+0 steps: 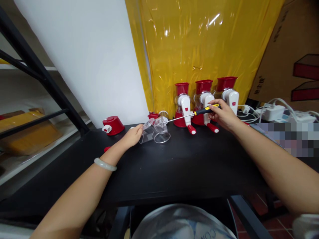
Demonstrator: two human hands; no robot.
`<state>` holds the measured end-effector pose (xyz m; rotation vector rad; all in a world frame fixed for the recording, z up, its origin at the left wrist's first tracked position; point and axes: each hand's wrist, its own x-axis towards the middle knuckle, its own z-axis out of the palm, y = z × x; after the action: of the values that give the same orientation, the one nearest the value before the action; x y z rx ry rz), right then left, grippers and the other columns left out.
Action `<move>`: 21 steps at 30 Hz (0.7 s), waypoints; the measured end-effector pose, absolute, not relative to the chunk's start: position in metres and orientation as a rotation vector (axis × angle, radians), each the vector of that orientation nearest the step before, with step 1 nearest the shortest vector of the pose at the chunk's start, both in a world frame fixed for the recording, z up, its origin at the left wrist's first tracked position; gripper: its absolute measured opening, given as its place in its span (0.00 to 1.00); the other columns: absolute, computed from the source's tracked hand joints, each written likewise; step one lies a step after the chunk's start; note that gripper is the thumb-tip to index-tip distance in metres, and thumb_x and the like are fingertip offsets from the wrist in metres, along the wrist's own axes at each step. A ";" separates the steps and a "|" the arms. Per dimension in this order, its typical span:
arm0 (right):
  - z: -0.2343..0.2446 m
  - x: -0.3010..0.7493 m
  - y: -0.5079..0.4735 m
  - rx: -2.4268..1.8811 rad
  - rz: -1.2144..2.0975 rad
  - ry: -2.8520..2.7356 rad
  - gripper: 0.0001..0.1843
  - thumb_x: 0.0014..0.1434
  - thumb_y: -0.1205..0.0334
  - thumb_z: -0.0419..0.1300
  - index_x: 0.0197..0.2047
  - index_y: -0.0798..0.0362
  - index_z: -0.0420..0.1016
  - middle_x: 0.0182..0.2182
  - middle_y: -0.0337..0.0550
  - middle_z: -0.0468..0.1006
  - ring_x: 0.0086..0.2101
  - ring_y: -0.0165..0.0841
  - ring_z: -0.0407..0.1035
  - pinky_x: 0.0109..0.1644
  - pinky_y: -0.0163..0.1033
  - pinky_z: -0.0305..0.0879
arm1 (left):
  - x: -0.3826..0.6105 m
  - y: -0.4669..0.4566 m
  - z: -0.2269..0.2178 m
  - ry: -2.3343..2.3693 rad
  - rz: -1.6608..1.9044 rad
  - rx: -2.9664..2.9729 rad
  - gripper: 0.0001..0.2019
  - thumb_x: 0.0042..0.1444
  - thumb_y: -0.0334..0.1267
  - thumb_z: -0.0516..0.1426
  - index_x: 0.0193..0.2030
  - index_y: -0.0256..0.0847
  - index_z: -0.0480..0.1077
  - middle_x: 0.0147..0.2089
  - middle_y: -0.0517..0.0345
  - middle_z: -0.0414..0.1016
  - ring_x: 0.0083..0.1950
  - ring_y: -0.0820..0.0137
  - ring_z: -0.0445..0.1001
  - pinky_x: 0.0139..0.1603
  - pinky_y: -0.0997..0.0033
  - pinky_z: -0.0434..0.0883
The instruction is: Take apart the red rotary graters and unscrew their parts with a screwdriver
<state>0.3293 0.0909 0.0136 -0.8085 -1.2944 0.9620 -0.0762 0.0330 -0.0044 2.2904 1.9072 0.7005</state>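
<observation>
My left hand (133, 135) grips a clear plastic housing (155, 130) lying on its side on the black table (174, 166). My right hand (223, 115) is closed round the yellow-and-black handle of a screwdriver (196, 113). Its metal shaft points left, with the tip at the clear housing. Three red-and-white rotary graters (184, 104) stand in a row at the back of the table, just behind the screwdriver.
A red base part (113, 125) sits at the table's back left, a small red piece (107, 149) near my left wrist. White power strips and cables (270, 111) lie at the right. Yellow plastic sheet and a cardboard box stand behind. A black metal shelf frame is at the left.
</observation>
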 end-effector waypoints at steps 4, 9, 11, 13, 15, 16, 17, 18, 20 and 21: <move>0.015 0.328 0.090 -0.794 1.031 -1.254 0.14 0.48 0.63 0.65 0.37 0.46 0.66 0.26 0.35 0.71 0.22 0.29 0.66 0.23 0.35 0.65 | -0.076 0.032 -0.004 1.896 0.707 2.295 0.21 0.64 0.46 0.39 0.46 0.40 0.68 0.38 0.52 0.78 0.41 0.63 0.77 0.46 0.66 0.70; 0.012 0.332 0.094 -0.833 0.889 -1.390 0.14 0.59 0.45 0.57 0.33 0.47 0.66 0.18 0.35 0.65 0.17 0.30 0.62 0.21 0.38 0.62 | -0.075 0.031 -0.003 1.902 0.708 2.292 0.20 0.63 0.46 0.39 0.45 0.41 0.69 0.37 0.53 0.78 0.40 0.63 0.77 0.44 0.66 0.70; 0.011 0.333 0.095 -0.828 0.829 -1.469 0.16 0.59 0.44 0.56 0.32 0.47 0.67 0.13 0.32 0.59 0.14 0.29 0.57 0.21 0.39 0.61 | -0.075 0.032 -0.003 1.898 0.711 2.298 0.20 0.63 0.46 0.39 0.46 0.41 0.69 0.37 0.53 0.78 0.40 0.63 0.77 0.45 0.67 0.70; 0.011 0.333 0.095 -0.827 0.831 -1.463 0.12 0.58 0.48 0.58 0.32 0.47 0.67 0.13 0.31 0.59 0.14 0.28 0.56 0.21 0.38 0.59 | -0.076 0.032 -0.003 1.901 0.708 2.302 0.21 0.64 0.46 0.39 0.46 0.41 0.69 0.38 0.52 0.78 0.41 0.63 0.77 0.45 0.67 0.70; 0.012 0.332 0.093 -0.829 0.875 -1.394 0.08 0.55 0.55 0.60 0.33 0.47 0.66 0.18 0.33 0.65 0.16 0.28 0.59 0.20 0.36 0.58 | -0.076 0.032 -0.004 1.904 0.705 2.302 0.21 0.64 0.46 0.39 0.46 0.41 0.69 0.39 0.52 0.78 0.41 0.63 0.77 0.45 0.66 0.70; 0.013 0.332 0.091 -0.821 0.909 -1.359 0.07 0.53 0.59 0.61 0.34 0.47 0.66 0.21 0.34 0.67 0.17 0.28 0.60 0.20 0.36 0.59 | -0.076 0.032 -0.004 1.905 0.705 2.300 0.21 0.64 0.46 0.39 0.46 0.41 0.69 0.39 0.52 0.78 0.41 0.63 0.77 0.45 0.66 0.70; 0.015 0.331 0.089 -0.804 0.951 -1.333 0.08 0.50 0.62 0.60 0.34 0.47 0.65 0.23 0.35 0.69 0.18 0.28 0.62 0.21 0.36 0.60 | -0.076 0.032 -0.003 1.906 0.704 2.299 0.21 0.64 0.46 0.39 0.46 0.41 0.69 0.39 0.52 0.78 0.41 0.63 0.77 0.45 0.66 0.70; 0.016 0.331 0.088 -0.780 0.996 -1.319 0.10 0.48 0.64 0.60 0.35 0.47 0.65 0.25 0.35 0.70 0.19 0.28 0.63 0.22 0.36 0.61 | -0.075 0.032 -0.003 1.910 0.703 2.300 0.21 0.64 0.46 0.39 0.46 0.41 0.69 0.39 0.52 0.78 0.41 0.63 0.77 0.45 0.66 0.70; 0.017 0.330 0.086 -0.728 1.064 -1.320 0.12 0.45 0.65 0.59 0.36 0.47 0.65 0.27 0.36 0.71 0.21 0.29 0.64 0.23 0.36 0.63 | -0.075 0.031 -0.003 1.921 0.697 2.303 0.21 0.63 0.46 0.39 0.46 0.41 0.69 0.39 0.52 0.78 0.41 0.62 0.77 0.45 0.66 0.70; 0.017 0.331 0.086 -0.712 1.080 -1.323 0.12 0.45 0.65 0.59 0.35 0.48 0.65 0.27 0.36 0.71 0.21 0.29 0.64 0.24 0.36 0.63 | -0.075 0.031 -0.003 1.926 0.694 2.302 0.21 0.63 0.45 0.39 0.47 0.41 0.69 0.39 0.52 0.78 0.41 0.62 0.77 0.45 0.66 0.70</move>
<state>0.3306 0.0856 0.0174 -0.7118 -1.3234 1.0796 -0.0748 0.0312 -0.0026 2.3025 1.9258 0.6938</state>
